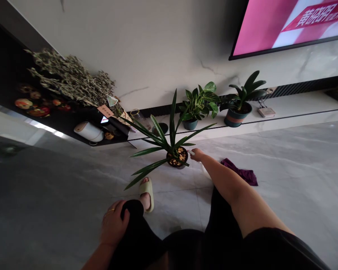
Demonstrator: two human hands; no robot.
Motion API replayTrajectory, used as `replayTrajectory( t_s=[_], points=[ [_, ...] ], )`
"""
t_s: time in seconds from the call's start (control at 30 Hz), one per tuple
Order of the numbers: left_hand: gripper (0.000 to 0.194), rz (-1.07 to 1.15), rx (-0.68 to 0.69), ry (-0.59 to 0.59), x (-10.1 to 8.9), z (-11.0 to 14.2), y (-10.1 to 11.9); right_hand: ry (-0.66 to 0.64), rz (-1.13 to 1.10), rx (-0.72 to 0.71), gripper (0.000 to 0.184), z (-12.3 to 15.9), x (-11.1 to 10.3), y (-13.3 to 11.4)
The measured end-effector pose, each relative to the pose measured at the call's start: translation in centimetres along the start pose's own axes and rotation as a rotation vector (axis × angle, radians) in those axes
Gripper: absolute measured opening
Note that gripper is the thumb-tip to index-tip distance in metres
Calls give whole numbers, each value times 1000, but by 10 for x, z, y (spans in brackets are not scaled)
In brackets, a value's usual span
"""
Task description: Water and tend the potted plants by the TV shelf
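A potted plant [177,157] with long, strappy green leaves stands on the floor in front of me, bark chips covering its soil. Just to its right, my right hand [197,154] is closed around what looks like a white spray bottle [190,152], its tip pointing at the pot. A white rounded part shows below the wrist, mostly hidden by my forearm. My left hand [115,221] lies over my left knee, fingers stretched out and holding nothing.
Behind stands a low white ledge [211,129] with two more potted plants, a bushy one [190,123] and a broad-leaved one [234,119]. A purple cloth [240,173] lies on the floor at right. Dried flowers [73,80] and a white appliance [88,131] are at left.
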State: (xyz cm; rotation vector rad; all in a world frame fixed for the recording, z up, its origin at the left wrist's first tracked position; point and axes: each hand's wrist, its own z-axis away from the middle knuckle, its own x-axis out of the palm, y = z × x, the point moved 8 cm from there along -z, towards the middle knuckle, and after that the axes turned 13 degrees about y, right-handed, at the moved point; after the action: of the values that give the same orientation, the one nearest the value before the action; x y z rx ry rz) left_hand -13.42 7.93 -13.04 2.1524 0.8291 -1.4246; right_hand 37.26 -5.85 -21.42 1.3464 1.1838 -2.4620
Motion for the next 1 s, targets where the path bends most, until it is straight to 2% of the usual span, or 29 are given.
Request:
replayTrajectory(
  t_s=[0.5,0.77,1.0],
  points=[
    [47,-17,34,25,-1,-2,5,-29,21,-41,18,10,-10,-5],
    [47,-6,20,17,-1,-3,6,-91,7,-69,19,19,-4,4],
    [48,7,24,-3,0,-5,8,-85,32,-76,21,22,-15,9]
  ],
)
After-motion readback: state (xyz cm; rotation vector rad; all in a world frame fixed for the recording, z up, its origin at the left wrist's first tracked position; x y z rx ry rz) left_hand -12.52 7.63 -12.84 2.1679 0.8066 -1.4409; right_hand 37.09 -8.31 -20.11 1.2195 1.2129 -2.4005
